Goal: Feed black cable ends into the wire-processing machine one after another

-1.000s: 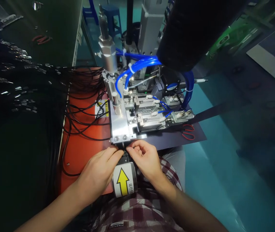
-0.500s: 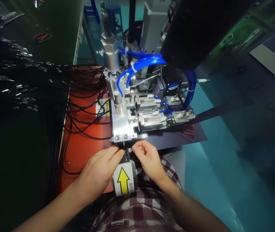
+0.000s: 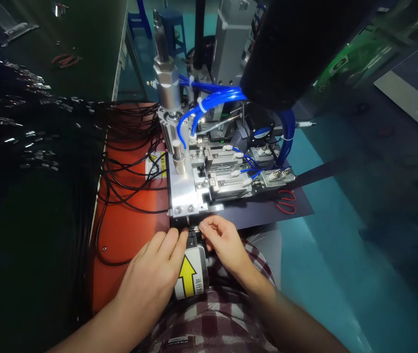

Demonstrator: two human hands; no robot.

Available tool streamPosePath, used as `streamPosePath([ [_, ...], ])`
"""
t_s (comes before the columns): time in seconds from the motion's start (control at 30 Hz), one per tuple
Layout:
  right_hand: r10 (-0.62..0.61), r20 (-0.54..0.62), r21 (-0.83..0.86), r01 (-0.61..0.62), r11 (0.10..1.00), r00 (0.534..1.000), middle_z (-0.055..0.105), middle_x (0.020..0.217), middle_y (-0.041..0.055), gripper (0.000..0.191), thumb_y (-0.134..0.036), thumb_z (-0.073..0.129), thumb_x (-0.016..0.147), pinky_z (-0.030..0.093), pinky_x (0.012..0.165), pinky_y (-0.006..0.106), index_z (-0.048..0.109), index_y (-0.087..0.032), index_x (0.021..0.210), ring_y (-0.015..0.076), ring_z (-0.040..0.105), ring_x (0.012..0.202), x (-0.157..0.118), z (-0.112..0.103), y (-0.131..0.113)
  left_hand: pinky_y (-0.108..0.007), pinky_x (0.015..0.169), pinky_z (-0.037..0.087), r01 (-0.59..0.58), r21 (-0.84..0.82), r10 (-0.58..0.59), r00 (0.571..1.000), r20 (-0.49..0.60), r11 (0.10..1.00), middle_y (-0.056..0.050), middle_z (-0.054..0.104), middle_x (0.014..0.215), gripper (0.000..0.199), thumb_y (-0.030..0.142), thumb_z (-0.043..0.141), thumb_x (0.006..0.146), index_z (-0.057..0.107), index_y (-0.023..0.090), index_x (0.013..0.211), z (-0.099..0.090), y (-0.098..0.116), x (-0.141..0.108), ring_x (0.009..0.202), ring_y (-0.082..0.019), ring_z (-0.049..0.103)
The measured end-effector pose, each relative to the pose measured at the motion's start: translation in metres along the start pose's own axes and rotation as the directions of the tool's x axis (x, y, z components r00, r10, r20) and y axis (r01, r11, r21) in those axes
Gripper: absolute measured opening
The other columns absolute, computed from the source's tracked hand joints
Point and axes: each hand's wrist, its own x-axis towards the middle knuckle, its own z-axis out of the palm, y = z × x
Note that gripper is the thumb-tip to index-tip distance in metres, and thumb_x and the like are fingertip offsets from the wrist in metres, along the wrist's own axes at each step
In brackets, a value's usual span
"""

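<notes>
My right hand (image 3: pixel 225 242) pinches a small cable end (image 3: pixel 196 229) with thin, light-coloured wires at the front of the machine, right of the black block (image 3: pixel 179 222). My left hand (image 3: pixel 157 262) is closed beside it, fingertips bent against the front of that block; whatever lies under them is hidden. Just below the fingertips runs a narrow black track (image 3: pixel 192 239), leading to a white plate with a yellow arrow (image 3: pixel 188 274). Above both hands sits the machine's bright metal plate (image 3: pixel 184 193) with two bolts.
Black cables (image 3: pixel 131 189) hang across the orange-red surface (image 3: pixel 120 235) on the left. Blue air hoses (image 3: pixel 223 95) arch over the cylinders (image 3: pixel 227 184). Red-handled scissors (image 3: pixel 286 202) lie on the dark base plate at right. A thick black tube (image 3: pixel 297 44) hangs overhead.
My left hand has shifted slightly right and turned, its fingers now more upright at the block and covering part of the arrow plate. My right hand keeps its pinch nearly in place.
</notes>
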Motion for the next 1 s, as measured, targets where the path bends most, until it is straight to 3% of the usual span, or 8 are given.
streamPosePath([
  [0.13, 0.013, 0.041, 0.013, -0.014, 1.0, 0.999, 0.05, 0.061, -0.0048, 0.027, -0.041, 0.058, 0.081, 0.033, 0.044, 0.022, 0.052, -0.017, 0.071, 0.0071, 0.043, 0.043, 0.001, -0.001, -0.002, -0.036, 0.067, 0.051, 0.004, -0.039, -0.006, 0.999, -0.032, 0.999, -0.017, 0.06, 0.1, 0.04, -0.002, 0.043, 0.076, 0.055, 0.003, 0.113, 0.005, -0.002, -0.003, 0.082, -0.026, 0.055],
  [0.27, -0.053, 0.008, -0.092, 0.054, 0.994, 0.999, 0.049, 0.058, -0.0056, 0.023, -0.038, 0.056, 0.085, 0.035, 0.048, 0.022, 0.052, -0.018, 0.074, 0.0091, 0.046, 0.047, 0.0, -0.003, -0.001, -0.036, 0.063, 0.05, 0.026, -0.137, -0.02, 0.999, 0.042, 0.99, -0.012, 0.059, 0.098, 0.043, 0.003, 0.045, 0.079, 0.051, 0.011, 0.12, 0.008, -0.009, -0.002, 0.079, -0.024, 0.055],
  [0.47, 0.061, 0.128, 0.111, -0.075, 0.991, 0.99, 0.046, 0.05, -0.0066, 0.034, -0.045, 0.06, 0.08, 0.03, 0.049, 0.022, 0.05, -0.017, 0.064, 0.0082, 0.038, 0.046, 0.003, -0.003, -0.002, -0.036, 0.063, 0.049, 0.055, -0.182, -0.041, 0.996, 0.08, 0.982, -0.01, 0.059, 0.097, 0.038, 0.007, 0.044, 0.083, 0.053, 0.013, 0.12, 0.007, -0.009, 0.003, 0.077, -0.023, 0.054],
  [0.77, -0.011, 0.036, 0.071, 0.009, 0.997, 0.999, 0.051, 0.062, -0.0041, 0.035, -0.051, 0.054, 0.083, 0.038, 0.053, 0.025, 0.052, -0.018, 0.072, 0.0104, 0.048, 0.051, 0.001, 0.0, 0.003, -0.035, 0.061, 0.049, 0.047, -0.184, -0.038, 0.998, 0.055, 0.982, -0.009, 0.061, 0.092, 0.037, 0.007, 0.046, 0.083, 0.056, 0.014, 0.117, 0.009, -0.007, 0.009, 0.072, -0.022, 0.054],
  [0.9, -0.043, 0.006, 0.043, 0.043, 0.998, 0.999, 0.046, 0.055, -0.0063, 0.032, -0.049, 0.058, 0.08, 0.036, 0.05, 0.024, 0.05, -0.02, 0.071, 0.0109, 0.045, 0.048, 0.001, 0.004, 0.005, -0.036, 0.061, 0.05, 0.075, -0.131, -0.067, 0.996, 0.065, 0.988, -0.009, 0.061, 0.089, 0.035, 0.007, 0.043, 0.084, 0.057, 0.013, 0.116, 0.011, -0.002, 0.012, 0.071, -0.022, 0.055],
  [1.0, -0.043, 0.029, 0.099, 0.039, 0.994, 0.999, 0.045, 0.053, -0.0069, 0.031, -0.048, 0.058, 0.08, 0.034, 0.05, 0.024, 0.049, -0.019, 0.072, 0.0101, 0.041, 0.047, 0.001, 0.006, 0.007, -0.036, 0.069, 0.053, 0.132, -0.218, -0.116, 0.99, 0.084, 0.967, -0.011, 0.059, 0.101, 0.037, 0.008, 0.039, 0.086, 0.055, 0.014, 0.119, 0.008, 0.001, 0.003, 0.082, -0.022, 0.058],
])
